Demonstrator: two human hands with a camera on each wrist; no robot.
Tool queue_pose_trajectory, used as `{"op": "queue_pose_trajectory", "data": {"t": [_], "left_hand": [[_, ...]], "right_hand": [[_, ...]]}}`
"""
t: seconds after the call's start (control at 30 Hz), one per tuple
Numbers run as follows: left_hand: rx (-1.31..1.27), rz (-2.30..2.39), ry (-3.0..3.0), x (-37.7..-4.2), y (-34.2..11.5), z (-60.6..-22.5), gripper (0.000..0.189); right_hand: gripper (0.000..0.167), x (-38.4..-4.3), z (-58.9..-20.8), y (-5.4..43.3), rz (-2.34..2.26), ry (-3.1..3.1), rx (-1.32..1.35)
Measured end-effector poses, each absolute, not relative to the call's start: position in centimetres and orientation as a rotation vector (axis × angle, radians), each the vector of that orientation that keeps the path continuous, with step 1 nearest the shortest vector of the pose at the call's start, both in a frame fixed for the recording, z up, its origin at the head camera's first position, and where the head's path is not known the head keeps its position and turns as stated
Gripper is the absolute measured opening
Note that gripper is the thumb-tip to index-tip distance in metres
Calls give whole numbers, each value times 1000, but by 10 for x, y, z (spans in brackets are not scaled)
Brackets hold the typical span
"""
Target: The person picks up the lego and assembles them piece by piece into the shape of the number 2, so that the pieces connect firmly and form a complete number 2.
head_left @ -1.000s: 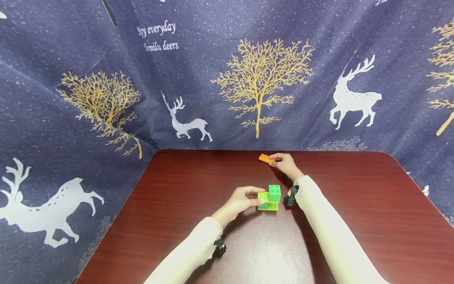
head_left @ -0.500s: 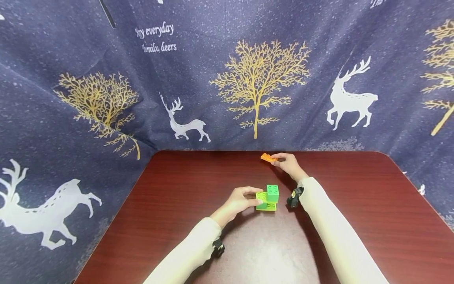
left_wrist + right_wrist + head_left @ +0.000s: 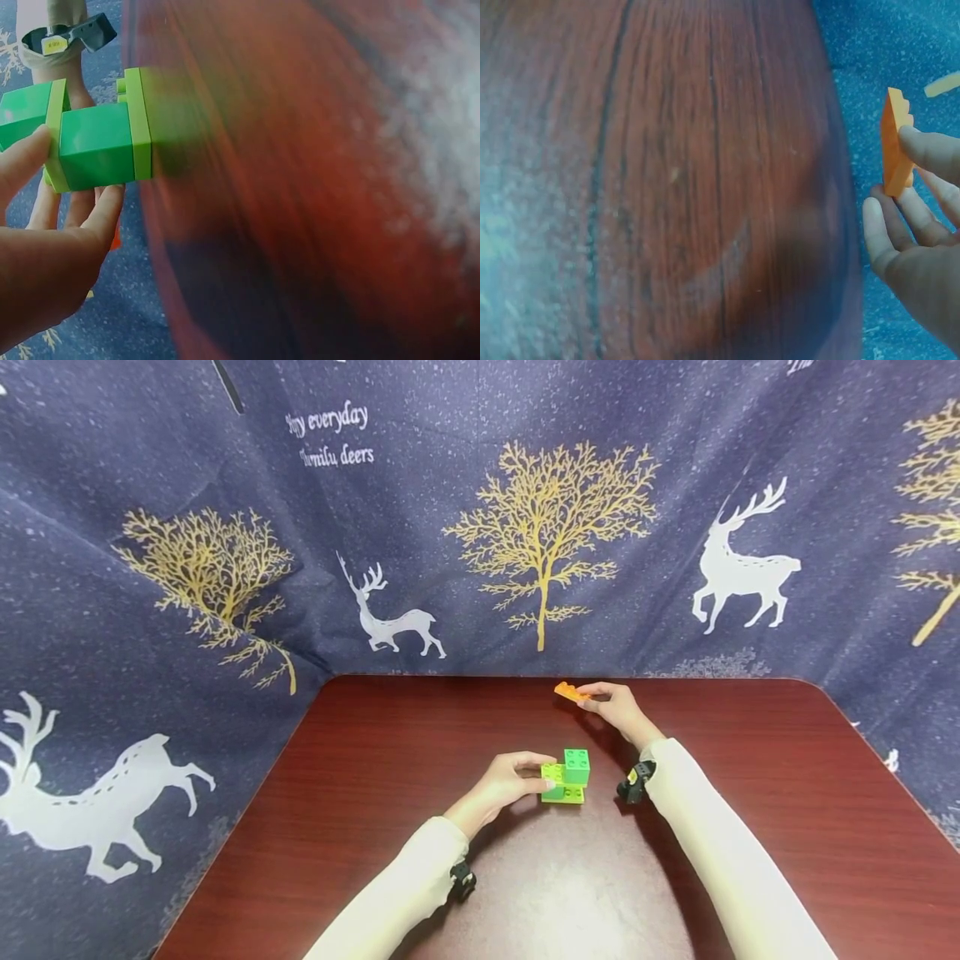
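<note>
My left hand [image 3: 508, 783] grips a small stack of toy building bricks [image 3: 96, 146] from its left side, thumb on the near face and fingers behind. In the stack, a green brick [image 3: 577, 766] sits on the right end of a lime plate [image 3: 552, 773]; under that plate's left part is another green brick, on a lime base plate [image 3: 573, 795]. Farther back, my right hand [image 3: 617, 706] pinches one end of a flat orange studded plate [image 3: 567, 692] between thumb and fingers. In the right wrist view the orange plate [image 3: 895, 146] appears edge-on, above the table.
The dark red wooden table [image 3: 405, 727] has a bright glare patch near its front. Beyond its back edge hangs a blue cloth [image 3: 480, 527] printed with deer and trees. Black wrist cameras [image 3: 636, 781] sit on both wrists.
My right hand has shifted slightly right with the orange plate, which has tilted and looks lifted from the table. My left hand keeps its hold on the brick stack, nearly still.
</note>
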State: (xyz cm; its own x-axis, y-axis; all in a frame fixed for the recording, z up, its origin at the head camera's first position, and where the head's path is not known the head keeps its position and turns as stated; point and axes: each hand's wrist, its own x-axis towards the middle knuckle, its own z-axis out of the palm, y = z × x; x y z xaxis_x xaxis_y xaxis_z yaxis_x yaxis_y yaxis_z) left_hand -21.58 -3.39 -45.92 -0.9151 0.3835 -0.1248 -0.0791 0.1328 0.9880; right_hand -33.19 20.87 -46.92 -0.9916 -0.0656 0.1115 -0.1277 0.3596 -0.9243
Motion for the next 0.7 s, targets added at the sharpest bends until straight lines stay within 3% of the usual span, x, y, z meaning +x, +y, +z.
{"op": "queue_pose_trajectory", "data": {"t": [0.7], "left_hand": [[324,1865,2003,-217,-36,-460,43]], "right_hand": [[35,-312,-453,207,1722,-2571,242]]}}
